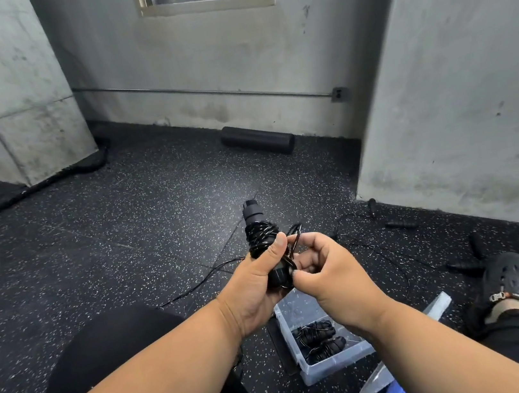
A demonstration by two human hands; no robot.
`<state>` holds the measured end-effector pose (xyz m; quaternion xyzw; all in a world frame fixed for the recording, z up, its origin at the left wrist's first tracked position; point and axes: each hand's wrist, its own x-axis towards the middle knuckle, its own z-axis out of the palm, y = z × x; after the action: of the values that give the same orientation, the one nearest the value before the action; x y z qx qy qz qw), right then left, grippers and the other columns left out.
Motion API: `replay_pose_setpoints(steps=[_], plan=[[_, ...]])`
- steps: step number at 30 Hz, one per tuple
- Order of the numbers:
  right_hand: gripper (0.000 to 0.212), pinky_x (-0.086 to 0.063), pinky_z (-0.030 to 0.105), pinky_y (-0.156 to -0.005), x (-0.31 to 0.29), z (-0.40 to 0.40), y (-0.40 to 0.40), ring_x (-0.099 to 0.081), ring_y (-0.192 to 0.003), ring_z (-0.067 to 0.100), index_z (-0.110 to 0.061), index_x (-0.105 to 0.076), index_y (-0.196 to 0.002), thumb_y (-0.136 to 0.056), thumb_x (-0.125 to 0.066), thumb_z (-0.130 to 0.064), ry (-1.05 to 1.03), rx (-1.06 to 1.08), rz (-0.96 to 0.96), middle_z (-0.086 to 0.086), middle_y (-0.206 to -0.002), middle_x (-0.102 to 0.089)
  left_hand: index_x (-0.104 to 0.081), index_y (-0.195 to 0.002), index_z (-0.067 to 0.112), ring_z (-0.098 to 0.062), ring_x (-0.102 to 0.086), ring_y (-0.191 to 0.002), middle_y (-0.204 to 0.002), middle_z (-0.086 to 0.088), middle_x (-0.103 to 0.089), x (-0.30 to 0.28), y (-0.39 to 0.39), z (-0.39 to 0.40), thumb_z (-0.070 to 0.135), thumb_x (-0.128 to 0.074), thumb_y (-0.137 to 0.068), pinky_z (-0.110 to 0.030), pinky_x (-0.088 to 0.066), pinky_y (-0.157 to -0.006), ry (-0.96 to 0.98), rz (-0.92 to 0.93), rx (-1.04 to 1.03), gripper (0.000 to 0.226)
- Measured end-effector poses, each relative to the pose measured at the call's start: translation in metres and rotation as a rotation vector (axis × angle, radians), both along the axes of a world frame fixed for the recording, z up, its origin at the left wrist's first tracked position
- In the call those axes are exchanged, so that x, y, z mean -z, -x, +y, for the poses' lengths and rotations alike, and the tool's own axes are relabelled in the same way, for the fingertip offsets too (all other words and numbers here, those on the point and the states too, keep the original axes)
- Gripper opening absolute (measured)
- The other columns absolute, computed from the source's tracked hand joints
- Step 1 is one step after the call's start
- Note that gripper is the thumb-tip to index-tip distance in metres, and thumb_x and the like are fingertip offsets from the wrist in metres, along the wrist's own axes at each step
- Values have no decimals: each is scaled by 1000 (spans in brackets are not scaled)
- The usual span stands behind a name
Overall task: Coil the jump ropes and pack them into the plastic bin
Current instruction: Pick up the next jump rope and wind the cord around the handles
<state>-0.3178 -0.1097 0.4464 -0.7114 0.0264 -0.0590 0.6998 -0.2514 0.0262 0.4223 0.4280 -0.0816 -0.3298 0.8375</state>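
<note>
Spreading wide ahead, the speckled black floor (120, 223) runs to a grey wall (232, 65), with a concrete pillar (10, 92) at the left edge and another wall (456, 82) closing the right; a black foam roller (258, 139) lies at the far wall's foot; loose jump ropes (400, 224) trail near the right wall; the clear plastic bin (330, 362) sits on the floor under the wrists, two coiled ropes (320, 338) inside; both forearms reach forward, hands meeting above the bin; the left hand (257, 284) grips the wrapped jump rope (262, 236) upright, thumb pressed on the coils; the right hand (325, 264) pinches the cord's loose loop beside it.
</note>
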Motion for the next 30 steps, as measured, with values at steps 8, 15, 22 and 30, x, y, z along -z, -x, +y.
replay_pose_setpoints(steps=[8, 15, 22, 30], plan=[[43, -50, 32, -68, 3, 3, 0, -50, -64, 5, -40, -64, -112, -86, -69, -5, 348, 147, -118, -12, -69, -54, -62, -122, 0, -36, -72, -107, -113, -25, -72, 2, -1, -6, 30, -75, -90, -47, -61, -97, -8, 3, -91, 45], [26, -49, 27, -62, 2, 2, -2, -55, -63, 10, -33, -58, -92, -85, -76, -15, 510, 254, -168, 0, -71, -61, -59, -118, 4, -34, -62, -107, -107, -22, -64, 4, -9, -6, 33, -81, -88, -56, -45, -115, -21, 27, -147, 48], [6, -52, 38, -68, 19, 2, -5, -59, -73, 18, -26, -70, -87, -91, -70, -22, 999, 319, -407, -9, -79, -66, -62, -105, 7, -23, -65, -87, -91, -13, -65, 9, -7, -8, 38, -91, -75, -39, -57, -90, -42, -65, -219, 52], [18, -46, 36, -56, 30, 7, -11, -60, -67, 25, -32, -76, -97, -82, -81, -23, 1334, 347, -402, -7, -80, -68, -56, -119, 1, -17, -64, -76, -88, -8, -65, 12, -9, -14, 37, -91, -70, -31, -59, -70, -116, -68, -459, 70]])
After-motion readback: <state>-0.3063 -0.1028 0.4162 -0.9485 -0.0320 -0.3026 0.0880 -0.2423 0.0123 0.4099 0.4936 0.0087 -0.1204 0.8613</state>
